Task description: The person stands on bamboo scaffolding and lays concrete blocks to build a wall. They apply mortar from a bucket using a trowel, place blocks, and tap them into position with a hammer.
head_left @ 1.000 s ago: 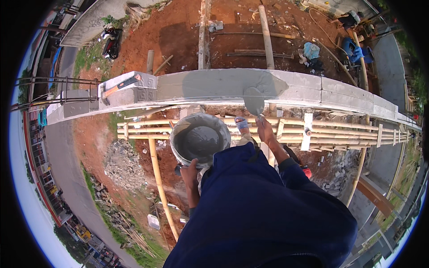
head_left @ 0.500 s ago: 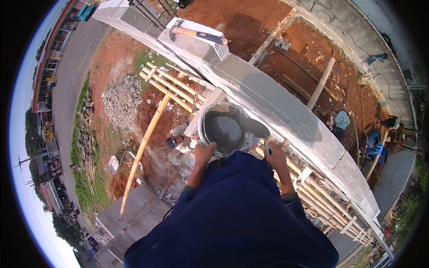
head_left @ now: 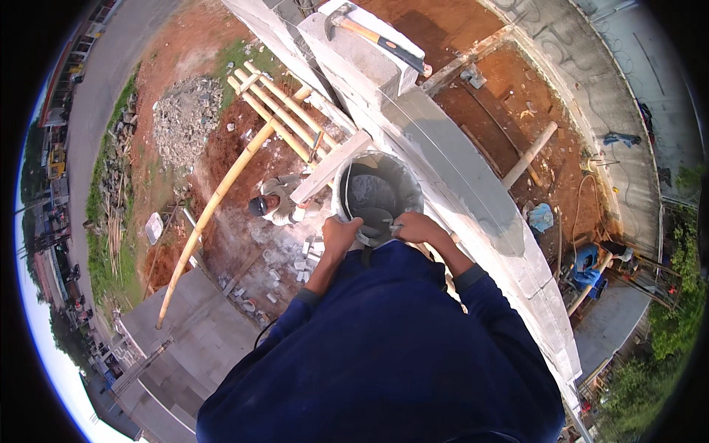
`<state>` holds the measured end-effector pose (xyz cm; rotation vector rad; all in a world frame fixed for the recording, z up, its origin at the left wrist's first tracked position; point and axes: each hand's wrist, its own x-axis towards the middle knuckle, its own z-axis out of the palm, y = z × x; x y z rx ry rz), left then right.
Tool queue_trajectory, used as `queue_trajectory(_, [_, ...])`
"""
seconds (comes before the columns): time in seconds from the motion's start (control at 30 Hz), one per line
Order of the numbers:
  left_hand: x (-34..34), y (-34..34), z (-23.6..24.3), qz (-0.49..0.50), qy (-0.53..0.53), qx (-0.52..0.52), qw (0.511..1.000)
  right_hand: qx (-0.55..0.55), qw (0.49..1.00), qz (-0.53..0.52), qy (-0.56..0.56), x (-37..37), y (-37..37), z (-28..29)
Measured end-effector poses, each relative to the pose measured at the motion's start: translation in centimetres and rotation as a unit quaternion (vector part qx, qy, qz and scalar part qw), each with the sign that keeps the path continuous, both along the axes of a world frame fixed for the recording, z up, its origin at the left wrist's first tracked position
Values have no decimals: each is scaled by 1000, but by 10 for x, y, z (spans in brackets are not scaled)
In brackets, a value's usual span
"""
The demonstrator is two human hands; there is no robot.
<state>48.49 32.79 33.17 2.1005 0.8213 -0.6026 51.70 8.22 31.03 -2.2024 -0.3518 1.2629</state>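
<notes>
Centrally in the frame, I have the mortar bucket (head_left: 406,189) gripped at its rim by the left hand (head_left: 341,235), probably for steadiness, while the right hand (head_left: 419,228) grasps the trowel (head_left: 374,218), blade inside the bucket.

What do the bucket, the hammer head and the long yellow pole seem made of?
Bucket: perhaps plastic; thin-walled, but grey smears leave it open. Hammer head: likely metal, smooth and grey. Pole: probably bamboo, smooth, round and straw-yellow.
</notes>
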Motion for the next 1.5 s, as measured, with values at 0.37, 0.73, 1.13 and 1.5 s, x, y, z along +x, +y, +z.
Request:
queue_trajectory(0.37, [17,15,-13,9,-60,-33,998,207,876,-409,147,-22,-51,11])
queue_trajectory(0.73, [0,30,-33,7,-66,-146,987,-64,828,-423,-361,54,-34,-17])
queue_trajectory(1.13, [-6,18,-9,-36,-43,-184,981,132,814,-479,-300,80,29,-92])
queue_trajectory(1.5, [-9,-14,5,1,2,-229,974,114,599,-785,-112,-154,-115,-73])
